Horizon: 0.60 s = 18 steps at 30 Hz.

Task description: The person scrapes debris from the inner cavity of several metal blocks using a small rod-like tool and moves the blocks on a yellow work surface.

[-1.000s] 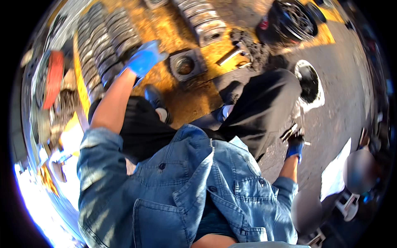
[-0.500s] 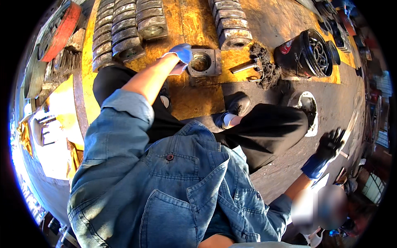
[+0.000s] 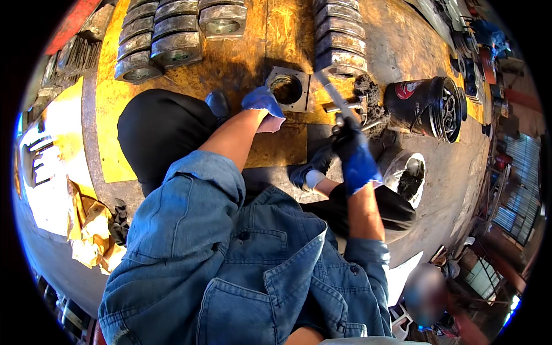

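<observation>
A square metal block (image 3: 306, 92) with a round hole through it rests on the yellow, stained board (image 3: 287, 152). My left hand (image 3: 261, 102), in a blue glove, lies at the block's left edge and grips it there; its fingertips are hidden. My right hand (image 3: 352, 150), in a black and blue glove, is closed around a long flat file (image 3: 334, 95). Motion smears the file, which points up and leftward, its tip just right of the block. Beyond the file, a metal tool with a crosspiece (image 3: 362, 107) lies beside a heap of dark shavings (image 3: 374, 92).
Rows of similar curved metal blocks (image 3: 175, 40) stand beyond my left hand, with another row (image 3: 340, 43) beyond the holed block. A black bucket (image 3: 411, 103) of metal rings lies on its side to the right. My shoe (image 3: 411, 178) is close to my right hand.
My right hand has swung in from the far right to beside the block, carrying the file. My left hand stays at the block's edge. The view has shifted slightly.
</observation>
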### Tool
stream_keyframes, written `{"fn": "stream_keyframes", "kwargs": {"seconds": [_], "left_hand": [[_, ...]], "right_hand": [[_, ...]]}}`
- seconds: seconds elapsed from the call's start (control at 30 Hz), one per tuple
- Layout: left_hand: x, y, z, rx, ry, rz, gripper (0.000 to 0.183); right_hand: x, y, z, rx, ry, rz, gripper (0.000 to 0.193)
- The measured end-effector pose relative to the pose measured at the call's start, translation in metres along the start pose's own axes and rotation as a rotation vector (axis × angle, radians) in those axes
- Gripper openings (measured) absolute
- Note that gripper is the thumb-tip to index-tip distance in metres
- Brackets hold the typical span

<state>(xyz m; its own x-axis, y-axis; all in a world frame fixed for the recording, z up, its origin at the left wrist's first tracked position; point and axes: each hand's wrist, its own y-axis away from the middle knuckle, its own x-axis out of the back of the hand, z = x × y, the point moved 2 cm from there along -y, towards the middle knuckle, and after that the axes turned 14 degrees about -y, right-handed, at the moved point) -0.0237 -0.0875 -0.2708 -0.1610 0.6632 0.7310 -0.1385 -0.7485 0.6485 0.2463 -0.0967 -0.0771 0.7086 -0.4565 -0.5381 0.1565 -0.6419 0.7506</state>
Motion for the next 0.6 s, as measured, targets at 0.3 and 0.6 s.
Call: {"fn": "stream_keyframes", "kwargs": {"seconds": [0.3, 0.6], "left_hand": [[-0.001, -0.008, 0.032, 0.477, 0.339, 0.194, 0.025], [0.017, 0.012, 0.025, 0.417, 0.401, 0.238, 0.037]], "right_hand": [[0.038, -0.036, 0.046, 0.053, 0.017, 0.341, 0.015], [0.014, -0.071, 0.017, -0.003, 0.195, 0.359, 0.012]]}}
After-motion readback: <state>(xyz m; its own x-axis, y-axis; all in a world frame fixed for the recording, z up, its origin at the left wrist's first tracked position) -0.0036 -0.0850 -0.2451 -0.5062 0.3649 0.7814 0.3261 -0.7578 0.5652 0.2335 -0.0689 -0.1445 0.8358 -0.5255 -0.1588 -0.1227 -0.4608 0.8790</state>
